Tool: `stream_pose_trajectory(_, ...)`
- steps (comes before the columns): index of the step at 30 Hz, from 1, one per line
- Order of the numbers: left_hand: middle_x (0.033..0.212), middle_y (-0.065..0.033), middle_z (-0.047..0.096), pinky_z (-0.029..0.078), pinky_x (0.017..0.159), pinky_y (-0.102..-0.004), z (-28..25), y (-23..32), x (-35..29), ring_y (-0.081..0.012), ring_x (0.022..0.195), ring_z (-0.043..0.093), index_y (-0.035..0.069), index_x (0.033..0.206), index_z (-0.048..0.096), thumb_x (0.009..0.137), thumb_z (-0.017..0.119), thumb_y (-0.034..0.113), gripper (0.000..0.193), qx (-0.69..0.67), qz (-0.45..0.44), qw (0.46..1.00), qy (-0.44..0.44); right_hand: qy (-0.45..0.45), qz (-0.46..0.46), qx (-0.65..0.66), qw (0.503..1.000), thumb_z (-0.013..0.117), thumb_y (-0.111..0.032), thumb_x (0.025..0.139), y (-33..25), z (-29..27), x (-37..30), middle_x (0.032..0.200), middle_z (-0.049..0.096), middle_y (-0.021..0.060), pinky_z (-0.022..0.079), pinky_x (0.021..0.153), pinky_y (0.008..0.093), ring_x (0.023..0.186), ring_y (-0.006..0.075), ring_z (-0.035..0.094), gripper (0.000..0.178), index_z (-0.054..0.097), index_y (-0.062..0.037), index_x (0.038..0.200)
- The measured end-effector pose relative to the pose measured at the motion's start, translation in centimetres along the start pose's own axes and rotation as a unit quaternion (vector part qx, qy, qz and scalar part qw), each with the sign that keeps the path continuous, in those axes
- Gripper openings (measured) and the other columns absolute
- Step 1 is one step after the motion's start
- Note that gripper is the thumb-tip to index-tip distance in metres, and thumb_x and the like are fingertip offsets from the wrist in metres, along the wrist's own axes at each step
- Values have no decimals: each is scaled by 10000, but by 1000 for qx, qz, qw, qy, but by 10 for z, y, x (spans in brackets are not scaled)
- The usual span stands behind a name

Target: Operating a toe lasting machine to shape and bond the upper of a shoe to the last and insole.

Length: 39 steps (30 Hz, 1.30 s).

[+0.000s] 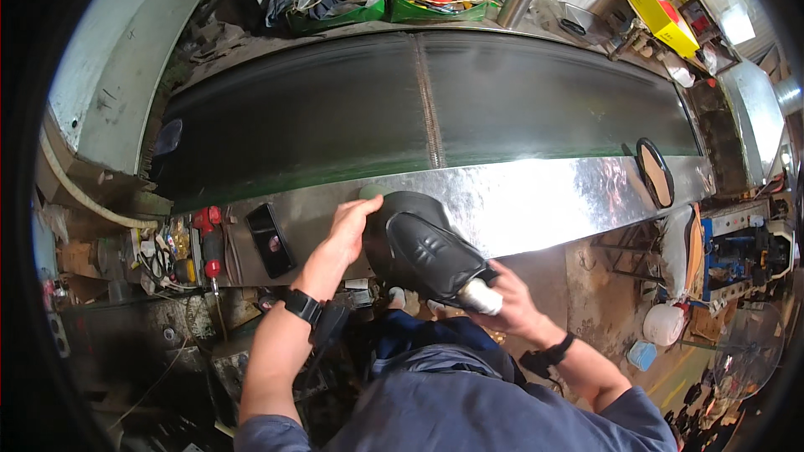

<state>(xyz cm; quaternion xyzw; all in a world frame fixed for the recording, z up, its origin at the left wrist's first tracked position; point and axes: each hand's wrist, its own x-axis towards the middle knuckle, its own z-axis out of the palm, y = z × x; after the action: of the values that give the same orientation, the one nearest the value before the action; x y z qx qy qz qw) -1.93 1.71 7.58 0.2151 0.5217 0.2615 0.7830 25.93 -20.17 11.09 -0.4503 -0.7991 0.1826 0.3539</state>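
Dark blue shirt cloth fills the lower edge, soft and creased, with bare forearms reaching forward from its short sleeves. Past the dark watch, the left hand lies along the toe side of a black shoe, its thumb side at the rim; most of its fingers are out of sight, so I cannot tell how far they are closed. With a dark band on its wrist, the right hand is curled around the heel end, where a smooth, pale, rounded piece sticks out of the opening, gripped by the fingers. Smooth and leather-like, the shoe has a broad, rounded front and a raised, curved seam around the top, with short ridges across the middle. Its long axis runs slantwise, the toe pointing up and left, away from the body, and the heel down and right. It is held between both hands, in front of the near edge of a shiny metal ledge. Beyond that stretches a wide, dark, flat belt, crossed by a rough, brownish seam.
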Motion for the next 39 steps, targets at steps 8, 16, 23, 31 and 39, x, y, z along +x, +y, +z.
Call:
stream_pose_trajectory(8, 860, -119, 735, 508, 779, -371, -5, -26, 71, -230, 806, 674, -11, 963, 730, 958, 688, 365, 379, 384, 258, 828, 315, 118, 146, 163, 969, 922, -121, 704, 23, 78, 24, 1568, 366, 209, 321, 1191, 386, 1415, 356, 428, 1194, 154, -21, 1613)
stream_pose_trajectory(16, 1339, -299, 595, 485, 1050, -456, 49, -55, 33, -404, 1260, 587, -55, 1364, 511, 670, 804, 612, 1007, 466, 100, 804, 357, -114, 187, 216, 952, 809, -83, 746, 39, 37, -20, 1658, 213, 238, 197, 1255, 437, 1537, 390, 232, 1095, 145, -20, 1614)
stream_pose_trajectory(23, 1147, -275, 703, 534, 969, -468, 42, -60, 31, -428, 1100, 675, -42, 1122, 680, 678, 777, 466, 682, 385, 152, 822, 391, -163, 141, 252, 944, 829, -166, 746, 77, 51, -22, 1662, 210, 208, 83, 1271, 493, 1564, 371, 142, 1053, 220, -27, 1595)
stream_pose_trajectory(31, 889, -104, 745, 550, 757, -351, -17, -41, -92, -192, 797, 695, -16, 956, 707, 748, 824, 235, 346, 96, 315, 866, 376, -223, 219, 427, 849, 772, -412, 907, -6, 14, 76, 1678, 229, 171, 139, 1258, 410, 1555, 272, 178, 1016, 168, -12, 1618)
stream_pose_trajectory(39, 880, -25, 734, 532, 767, -311, -117, -109, -360, -114, 807, 658, 20, 1004, 712, 810, 818, 209, 291, -5, 431, 751, 501, -432, 291, 418, 744, 702, -375, 974, -238, 94, 148, 1374, 599, 141, 517, 968, 306, 1163, 185, 626, 777, 360, 33, 1540)
